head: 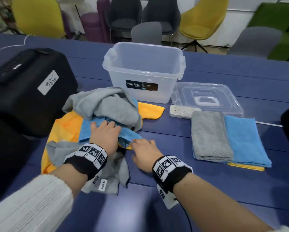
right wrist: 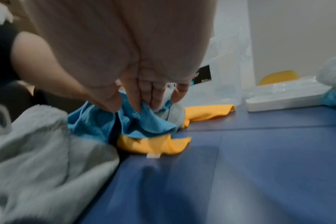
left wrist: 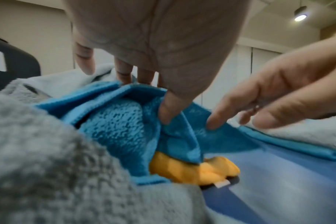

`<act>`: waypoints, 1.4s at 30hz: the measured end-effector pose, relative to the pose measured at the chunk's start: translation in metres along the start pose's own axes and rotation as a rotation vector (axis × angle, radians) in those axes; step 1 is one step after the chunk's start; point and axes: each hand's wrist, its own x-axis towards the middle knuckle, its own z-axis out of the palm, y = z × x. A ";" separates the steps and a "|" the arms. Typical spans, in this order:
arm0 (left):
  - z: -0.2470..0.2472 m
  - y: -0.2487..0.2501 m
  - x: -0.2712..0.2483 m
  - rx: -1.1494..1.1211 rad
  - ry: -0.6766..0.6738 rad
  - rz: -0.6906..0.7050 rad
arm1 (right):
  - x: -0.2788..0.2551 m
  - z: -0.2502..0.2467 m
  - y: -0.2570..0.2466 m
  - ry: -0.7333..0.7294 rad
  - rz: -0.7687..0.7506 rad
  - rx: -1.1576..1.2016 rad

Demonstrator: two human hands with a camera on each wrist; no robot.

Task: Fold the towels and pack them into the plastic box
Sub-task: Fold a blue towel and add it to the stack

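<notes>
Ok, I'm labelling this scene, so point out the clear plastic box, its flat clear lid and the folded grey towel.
Clear plastic box [head: 158, 72]: head view, bare front wall above the black label.
Flat clear lid [head: 227, 94]: head view, right part of its top.
Folded grey towel [head: 209, 136]: head view, middle of its top face.

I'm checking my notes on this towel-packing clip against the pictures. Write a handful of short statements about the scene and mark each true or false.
1. The plastic box holds no towels. True.
2. The lid is clipped onto the box. False: it lies flat on the table, right of the box.
3. Both hands are at the blue towel in the unfolded pile. True: left hand, right hand.
4. The folded stack sits left of the pile. False: it is on the right.
5. The black case bears a white label. True.
</notes>
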 end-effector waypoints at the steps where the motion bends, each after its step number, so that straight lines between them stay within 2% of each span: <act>1: -0.003 -0.005 0.001 -0.023 0.008 -0.016 | 0.001 -0.008 0.001 0.092 0.005 0.055; 5: -0.027 -0.029 0.004 -0.198 0.183 -0.042 | -0.012 -0.063 0.005 0.467 0.021 0.332; 10: -0.066 -0.060 0.004 -0.336 0.357 -0.087 | -0.043 -0.142 0.010 0.808 -0.042 0.353; 14: -0.099 -0.075 -0.005 -0.376 0.452 -0.044 | -0.075 -0.192 0.022 1.006 0.027 0.378; 16: -0.114 -0.079 -0.011 -0.425 0.545 -0.007 | -0.091 -0.208 0.030 1.077 0.078 0.391; 21: -0.150 -0.077 -0.028 -0.671 0.715 0.040 | -0.133 -0.227 0.049 1.246 0.154 0.455; 25: -0.167 -0.062 -0.040 -0.856 0.767 0.070 | -0.164 -0.223 0.065 1.322 0.204 0.520; 29: -0.181 -0.045 -0.053 -1.046 0.811 0.091 | -0.199 -0.214 0.084 1.291 0.231 0.524; 31: -0.188 -0.035 -0.060 -1.137 0.793 0.133 | -0.217 -0.210 0.093 1.269 0.264 0.514; 35: -0.204 -0.024 -0.070 -1.351 0.727 0.233 | -0.252 -0.210 0.101 1.312 0.261 0.598; 39: -0.229 -0.009 -0.085 -1.437 0.721 0.352 | -0.282 -0.223 0.100 1.382 0.286 0.566; 42: -0.239 0.003 -0.092 -1.417 0.712 0.365 | -0.297 -0.232 0.104 1.435 0.302 0.578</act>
